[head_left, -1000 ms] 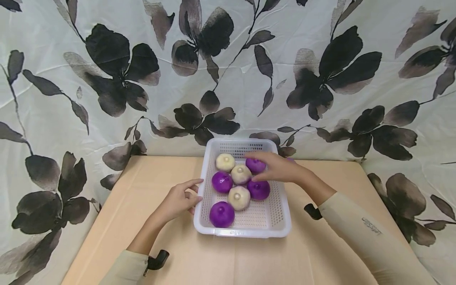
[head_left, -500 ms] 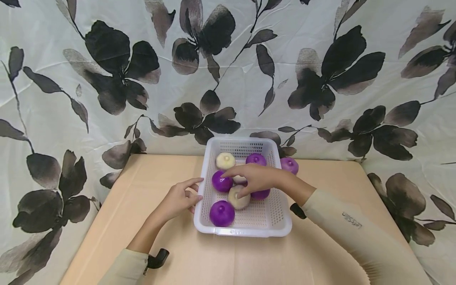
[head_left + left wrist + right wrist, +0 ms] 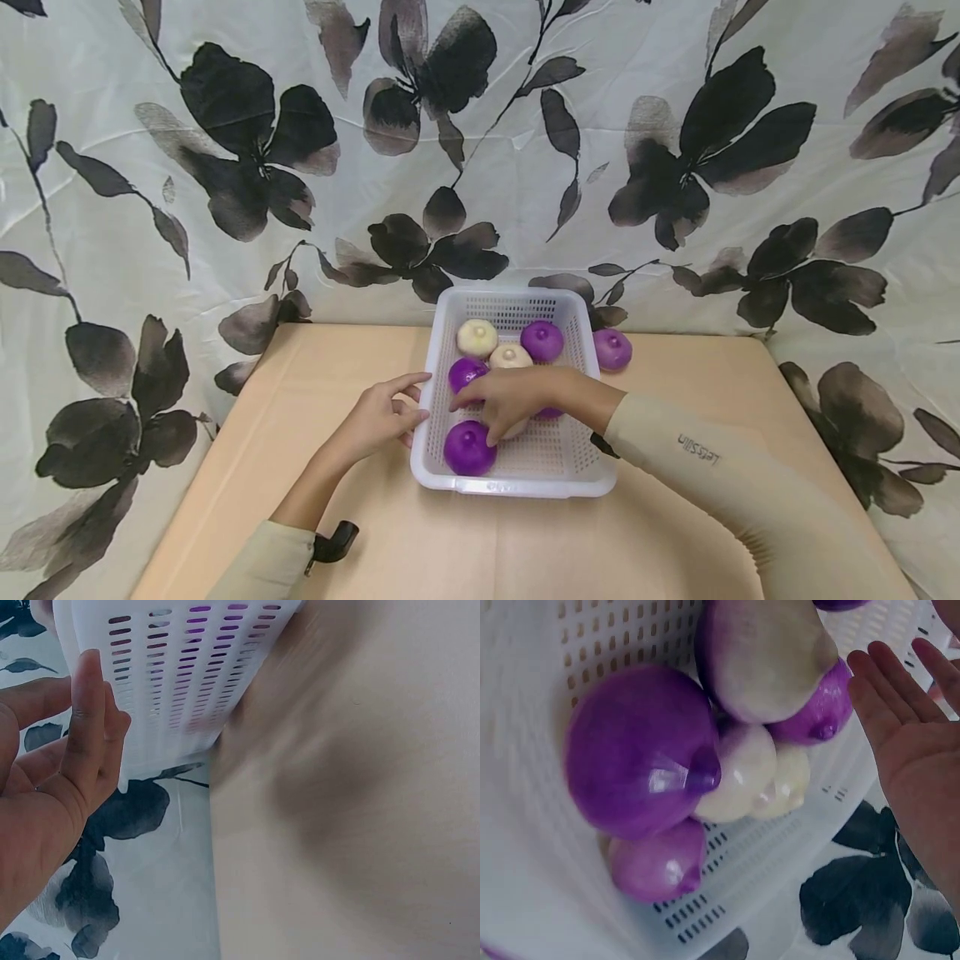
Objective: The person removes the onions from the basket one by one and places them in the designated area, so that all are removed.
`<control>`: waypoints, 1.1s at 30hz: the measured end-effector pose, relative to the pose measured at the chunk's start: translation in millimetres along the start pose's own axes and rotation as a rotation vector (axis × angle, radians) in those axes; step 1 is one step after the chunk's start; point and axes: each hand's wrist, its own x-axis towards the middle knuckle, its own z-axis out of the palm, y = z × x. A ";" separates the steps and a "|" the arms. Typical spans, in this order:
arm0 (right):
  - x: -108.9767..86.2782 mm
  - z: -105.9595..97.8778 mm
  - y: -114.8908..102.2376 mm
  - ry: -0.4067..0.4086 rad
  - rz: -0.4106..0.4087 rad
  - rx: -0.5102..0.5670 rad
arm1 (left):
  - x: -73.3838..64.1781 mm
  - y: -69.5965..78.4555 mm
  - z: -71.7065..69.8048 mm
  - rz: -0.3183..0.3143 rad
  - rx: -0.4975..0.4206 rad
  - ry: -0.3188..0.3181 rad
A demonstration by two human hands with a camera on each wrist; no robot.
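A white perforated plastic basket (image 3: 517, 486) holds several purple and whitish onions. My left hand (image 3: 378, 421) rests with thumb and forefinger against its left rim; in the left wrist view its fingers (image 3: 88, 724) lie along the outer wall. Over the basket's front half reaches my right hand (image 3: 517, 396), palm down, nothing in its grasp. Its thumb tip is right by the front purple onion (image 3: 468, 452), its fingertips by the left purple onion (image 3: 465, 372). Beneath it, a whitish onion (image 3: 761, 660) and another purple onion (image 3: 641, 750) are mostly hidden in the head view.
Outside the basket, by its right wall, sits a paler purple onion (image 3: 612, 350). Inside, at the back, are a whitish onion (image 3: 477, 338) and a purple onion (image 3: 542, 342). A floral curtain (image 3: 315, 250) hangs behind the tan table (image 3: 360, 533).
My right hand has moved left and nearer, from the right-side purple onions to the front left, uncovering the back onions and the one outside. My left hand stays at the rim.
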 end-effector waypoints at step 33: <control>26.5 39.2 -11.0 -0.029 0.065 -0.125 | -1.7 1.0 -0.1 0.009 0.031 -0.019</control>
